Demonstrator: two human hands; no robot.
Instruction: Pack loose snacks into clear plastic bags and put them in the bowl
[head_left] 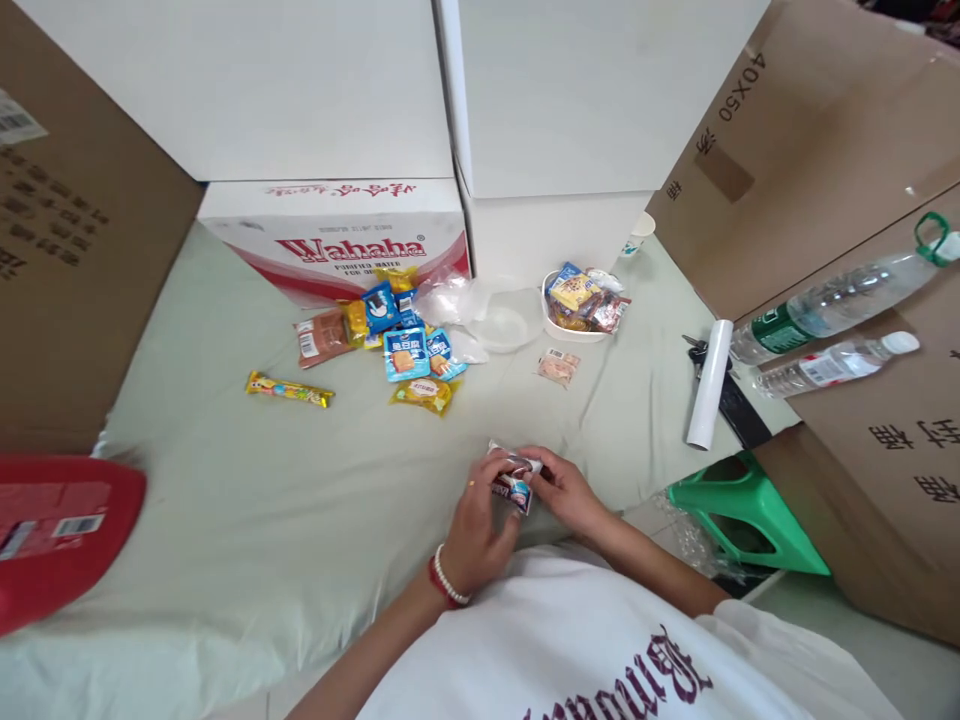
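Close to my body, both hands grip a small snack packet [513, 488] with brown, white and blue print. My left hand [478, 540] wraps its left side, and a white bead bracelet circles that wrist. The fingers of my right hand [562, 490] pinch the packet's right edge. Beyond my hands lies a small clear-and-pink packet [558, 367]. A white bowl [576, 334] filled with snack packets stands behind it. To the left is a pile of packets, with a light-blue packet [406, 355] and a yellow packet [424, 394] at its front.
A yellow stick packet [289, 390] lies left of the pile, near a brown packet [322, 338]. A clear plastic bowl [506, 318] sits at the back before white boxes. A white roll [709, 385], plastic bottles [832, 300] and a green stool [750, 515] are right; a red container [67, 535] is left.
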